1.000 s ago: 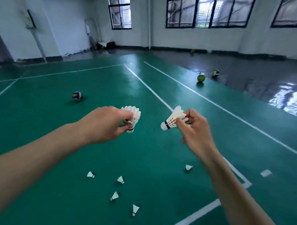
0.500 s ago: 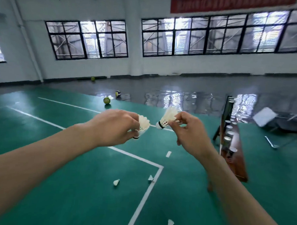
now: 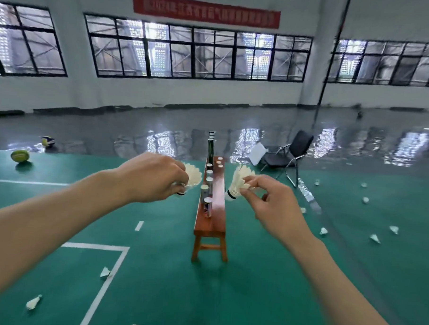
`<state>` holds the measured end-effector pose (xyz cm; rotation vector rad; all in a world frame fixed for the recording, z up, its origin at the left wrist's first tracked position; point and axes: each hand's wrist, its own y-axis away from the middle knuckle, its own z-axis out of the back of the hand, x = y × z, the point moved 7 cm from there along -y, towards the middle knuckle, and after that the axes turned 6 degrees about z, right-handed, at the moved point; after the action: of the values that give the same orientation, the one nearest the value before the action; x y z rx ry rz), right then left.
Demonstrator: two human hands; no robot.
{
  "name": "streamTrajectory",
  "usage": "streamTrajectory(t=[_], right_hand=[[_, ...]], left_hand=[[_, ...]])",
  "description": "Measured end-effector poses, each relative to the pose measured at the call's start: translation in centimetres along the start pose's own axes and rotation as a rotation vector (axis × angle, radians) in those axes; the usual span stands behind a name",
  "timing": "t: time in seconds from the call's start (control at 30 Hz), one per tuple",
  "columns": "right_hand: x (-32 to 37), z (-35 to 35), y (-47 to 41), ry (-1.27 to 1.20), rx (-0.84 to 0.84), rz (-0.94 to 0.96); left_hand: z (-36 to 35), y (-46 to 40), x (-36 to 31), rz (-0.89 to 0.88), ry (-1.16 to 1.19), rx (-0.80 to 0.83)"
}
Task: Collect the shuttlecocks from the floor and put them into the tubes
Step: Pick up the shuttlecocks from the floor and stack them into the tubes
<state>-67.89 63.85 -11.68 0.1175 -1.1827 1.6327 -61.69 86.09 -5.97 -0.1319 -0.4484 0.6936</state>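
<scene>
A green court floor (image 3: 168, 295) with white lines fills the lower view, and a glossy grey floor (image 3: 161, 125) runs behind it to a white wall with black-framed windows (image 3: 198, 51) and a red banner (image 3: 205, 9). A long wooden bench (image 3: 209, 227) stands end-on at the court's far edge, reaching away from the viewer. A row of tubes (image 3: 208, 186) stands upright along the bench's left side, open ends up, with a taller dark tube at the far end. A black chair (image 3: 291, 153) sits right of the bench's far end, where the green meets the grey.

Both forearms reach in from the bottom corners. The left hand (image 3: 151, 176) hangs knuckles-up just left of the bench, its fingers curled down around a left shuttlecock (image 3: 192, 177); white feathers fan out to the right of the fingers and the dark-banded cork shows beneath them. The right hand (image 3: 273, 204) is just right of the bench, thumb and forefinger pinching the feather skirt of a right shuttlecock (image 3: 238, 183), the other fingers loosely bent. This one tilts, cork down and to the left, near the bench's right edge.

Loose shuttlecocks (image 3: 375, 238) lie scattered on the green at right, and more near the lower left lines. A green ball (image 3: 20, 155) and a blue-and-yellow ball (image 3: 48, 141) rest at the court's far left edge.
</scene>
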Motion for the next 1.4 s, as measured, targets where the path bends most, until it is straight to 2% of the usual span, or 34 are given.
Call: streamTrajectory(t=[0.13, 0.33, 0.67, 0.77, 0.9, 1.07, 1.23, 1.4], right_hand=[[-7.2, 3.8, -3.1, 0.059, -0.012, -0.043], [-15.5, 1.4, -10.7, 0.077, -0.007, 0.031], [-29.0, -0.8, -25.5, 0.256, 0.126, 0.053], [-34.0, 0.3, -29.2, 0.284, 0.116, 0.044], [-42.0, 2.5, -34.4, 0.368, 0.015, 0.085], [-52.8, 5.2, -40.5, 0.396, 0.002, 0.105], [-61.9, 6.7, -50.0, 0.312, 0.012, 0.140], [-69.3, 4.0, -59.7, 0.147, 0.020, 0.112]], left_hand=[[-2.2, -7.6, -2.3, -0.032, 0.018, 0.046], [-8.9, -17.2, -0.1, -0.053, -0.046, 0.160], [-20.5, -37.9, 4.9, -0.169, -0.049, 0.159], [-22.3, -44.0, 5.0, -0.197, 0.018, 0.127], [-25.6, -53.3, 5.2, -0.246, 0.044, 0.097], [-29.7, -65.7, 7.2, -0.214, -0.005, 0.138], [-33.1, -76.6, 10.8, -0.123, -0.027, 0.146], [-36.2, -83.2, 15.7, -0.028, 0.019, 0.134]])
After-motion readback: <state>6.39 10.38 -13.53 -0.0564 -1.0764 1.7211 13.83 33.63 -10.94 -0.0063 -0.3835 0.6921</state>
